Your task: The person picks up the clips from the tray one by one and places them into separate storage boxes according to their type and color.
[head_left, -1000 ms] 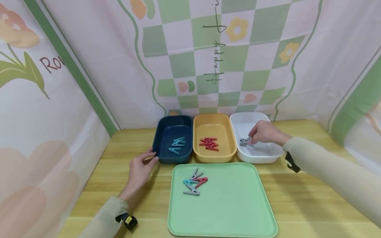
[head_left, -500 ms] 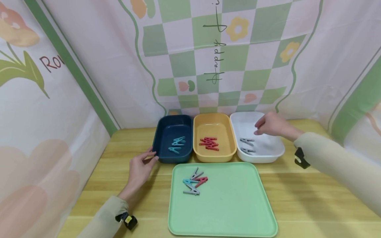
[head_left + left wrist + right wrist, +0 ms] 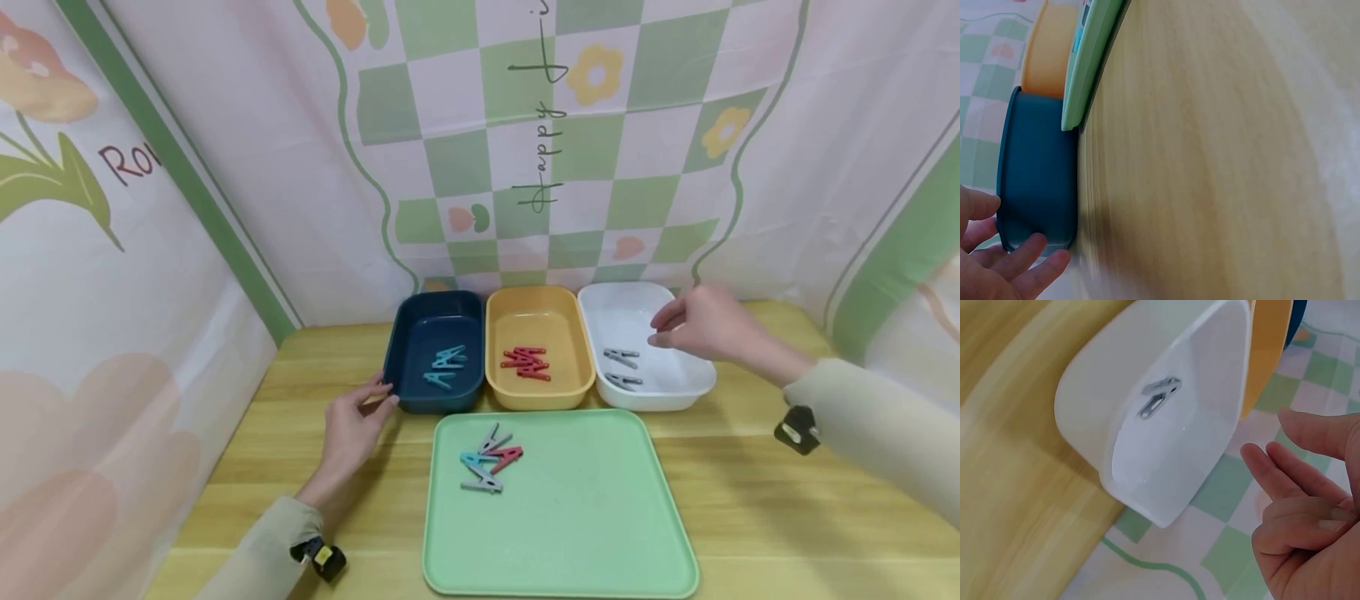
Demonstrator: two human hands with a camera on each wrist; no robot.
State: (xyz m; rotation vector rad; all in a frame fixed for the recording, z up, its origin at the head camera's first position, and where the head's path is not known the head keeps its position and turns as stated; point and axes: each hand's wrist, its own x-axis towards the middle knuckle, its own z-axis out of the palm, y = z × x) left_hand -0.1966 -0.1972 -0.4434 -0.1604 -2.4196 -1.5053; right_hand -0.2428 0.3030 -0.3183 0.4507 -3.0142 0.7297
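Note:
My right hand (image 3: 712, 325) hovers over the right side of the white bin (image 3: 693, 392), holding nothing. In the right wrist view its thumb and forefinger stand apart while other fingers curl loosely. Two grey clothespins (image 3: 622, 381) lie in that bin. My left hand (image 3: 356, 427) touches the near left corner of the navy bin (image 3: 1038, 162), its fingers fairly straight against the outside and rim. Several teal clothespins (image 3: 449, 358) lie inside the navy bin. On the green tray (image 3: 585, 525) sits a small cluster: grey clothespins (image 3: 483, 481), a light blue clothespin (image 3: 474, 458) and a red clothespin (image 3: 508, 457).
A yellow bin (image 3: 540, 321) with several red clothespins (image 3: 527, 363) stands between the navy and white bins. All three line up along the back of the wooden table (image 3: 750, 517), against a patterned cloth (image 3: 517, 150). The green tray lies in front of them.
My right hand has let go of a grey clothespin in the white bin, then lifted and moved right, away from it. My left hand has stayed at the navy bin.

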